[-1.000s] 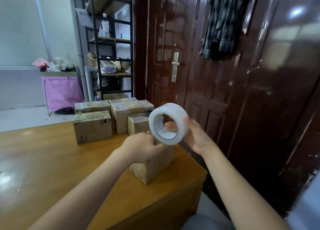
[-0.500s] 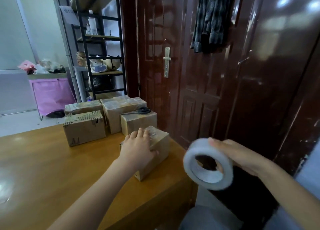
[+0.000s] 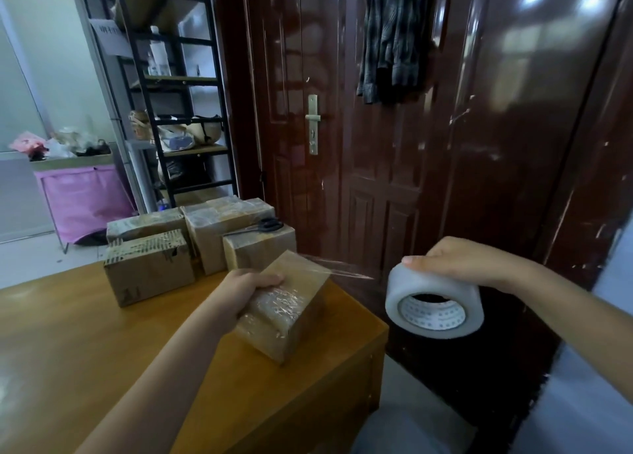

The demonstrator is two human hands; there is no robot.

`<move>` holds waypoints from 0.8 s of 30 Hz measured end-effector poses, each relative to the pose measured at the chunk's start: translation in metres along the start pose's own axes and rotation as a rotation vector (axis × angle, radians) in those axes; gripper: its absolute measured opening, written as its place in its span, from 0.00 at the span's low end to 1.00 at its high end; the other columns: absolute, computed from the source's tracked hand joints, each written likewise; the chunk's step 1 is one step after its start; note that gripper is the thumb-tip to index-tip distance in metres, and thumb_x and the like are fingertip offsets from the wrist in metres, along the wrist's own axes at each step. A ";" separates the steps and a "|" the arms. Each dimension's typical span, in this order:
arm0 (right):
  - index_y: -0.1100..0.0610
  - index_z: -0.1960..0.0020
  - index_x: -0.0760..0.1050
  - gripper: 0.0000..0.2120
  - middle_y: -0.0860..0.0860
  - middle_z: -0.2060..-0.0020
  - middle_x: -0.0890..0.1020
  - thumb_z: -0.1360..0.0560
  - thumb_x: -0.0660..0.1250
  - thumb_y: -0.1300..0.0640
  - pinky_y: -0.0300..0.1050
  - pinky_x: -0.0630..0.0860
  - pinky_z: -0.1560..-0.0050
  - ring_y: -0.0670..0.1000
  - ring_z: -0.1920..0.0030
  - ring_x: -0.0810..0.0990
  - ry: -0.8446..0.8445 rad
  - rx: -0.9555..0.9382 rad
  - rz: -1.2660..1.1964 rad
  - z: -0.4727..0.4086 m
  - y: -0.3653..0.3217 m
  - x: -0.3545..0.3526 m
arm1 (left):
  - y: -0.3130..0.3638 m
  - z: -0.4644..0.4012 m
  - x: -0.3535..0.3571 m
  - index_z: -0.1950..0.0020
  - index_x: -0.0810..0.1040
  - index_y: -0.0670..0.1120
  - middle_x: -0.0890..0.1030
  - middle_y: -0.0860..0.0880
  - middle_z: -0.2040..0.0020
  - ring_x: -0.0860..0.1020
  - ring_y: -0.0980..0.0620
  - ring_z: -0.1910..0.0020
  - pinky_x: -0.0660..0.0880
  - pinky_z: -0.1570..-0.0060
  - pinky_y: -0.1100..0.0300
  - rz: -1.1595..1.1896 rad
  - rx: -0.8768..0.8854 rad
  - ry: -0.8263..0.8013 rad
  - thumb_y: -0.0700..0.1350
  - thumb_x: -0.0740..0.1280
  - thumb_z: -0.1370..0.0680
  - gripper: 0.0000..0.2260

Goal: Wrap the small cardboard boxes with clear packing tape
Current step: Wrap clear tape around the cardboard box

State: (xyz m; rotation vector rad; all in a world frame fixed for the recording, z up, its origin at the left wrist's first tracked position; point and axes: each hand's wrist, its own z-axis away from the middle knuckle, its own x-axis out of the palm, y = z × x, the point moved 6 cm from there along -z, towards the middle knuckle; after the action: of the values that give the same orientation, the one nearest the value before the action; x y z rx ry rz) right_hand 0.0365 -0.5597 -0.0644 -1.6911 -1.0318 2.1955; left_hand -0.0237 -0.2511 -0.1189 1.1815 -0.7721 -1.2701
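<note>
Four boxes behind — scissors atop

The right hand's fingers hide behind the tape roll; shelf items blur.

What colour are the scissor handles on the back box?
Black handles on the scissors, seen in the head view.

- One box sat at the tabletop's right edge, near its front corner.
- Four boxes clustered behind it toward the far edge.
- Scissors lay on the rightmost of them.
- The tape roll hung beyond the right edge.
</note>
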 end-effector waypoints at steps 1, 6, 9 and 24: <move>0.53 0.75 0.62 0.29 0.49 0.78 0.64 0.28 0.65 0.34 0.40 0.59 0.70 0.47 0.77 0.63 0.005 0.007 0.030 -0.005 0.000 0.004 | -0.005 -0.001 0.003 0.40 0.78 0.38 0.85 0.42 0.60 0.84 0.45 0.64 0.80 0.65 0.56 0.013 -0.016 -0.033 0.44 0.72 0.25 0.16; 0.53 0.75 0.61 0.29 0.47 0.79 0.63 0.27 0.66 0.36 0.40 0.58 0.70 0.47 0.76 0.62 0.011 0.041 0.097 -0.016 0.010 0.021 | 0.007 -0.004 0.004 0.25 0.64 0.60 0.72 0.52 0.32 0.74 0.48 0.36 0.70 0.43 0.60 -0.321 0.247 -0.051 0.46 0.64 0.19 0.23; 0.53 0.75 0.61 0.29 0.47 0.79 0.64 0.27 0.66 0.36 0.39 0.59 0.71 0.46 0.77 0.63 -0.003 0.037 0.043 -0.014 0.016 0.026 | 0.026 0.001 0.015 0.28 0.70 0.58 0.69 0.51 0.27 0.69 0.49 0.31 0.66 0.43 0.61 -0.889 0.483 0.048 0.45 0.57 0.17 0.18; 0.60 0.64 0.76 0.25 0.50 0.71 0.79 0.26 0.64 0.37 0.40 0.72 0.61 0.48 0.68 0.78 0.001 -0.070 -0.082 -0.018 -0.041 -0.011 | 0.019 0.001 0.029 0.47 0.80 0.46 0.84 0.43 0.51 0.81 0.44 0.52 0.75 0.46 0.50 -0.294 0.051 -0.145 0.56 0.70 0.27 0.17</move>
State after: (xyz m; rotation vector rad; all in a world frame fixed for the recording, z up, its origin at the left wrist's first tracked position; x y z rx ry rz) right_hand 0.0456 -0.5279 -0.0320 -1.6461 -1.1688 2.1315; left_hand -0.0139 -0.2811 -0.1049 1.2884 -0.7590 -1.6010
